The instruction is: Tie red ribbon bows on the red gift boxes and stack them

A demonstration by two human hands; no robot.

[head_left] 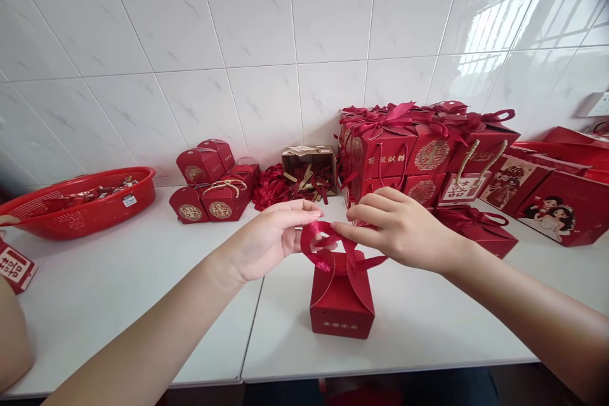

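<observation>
A small red gift box (342, 304) with gold lettering stands upright on the white table (280, 346). From its gathered top rises a red ribbon (308, 246), looped and crossed between my hands. My left hand (280, 228) is closed on the ribbon's left part, thumb and fingers pinching it. On the other side my right hand (387, 222) pinches the ribbon just above the box, fingers bent. A loose ribbon end hangs below the right fingers toward the right. Part of the ribbon crossing is hidden by the fingers.
Stacked red gift boxes (390, 155) with bows stand behind my right hand. Red bags (566, 206) sit at the right, a few small boxes (228, 200) and a cardboard box of ribbons (309, 174) at the back. A red basket (90, 219) and another person's arm (12, 336) are left.
</observation>
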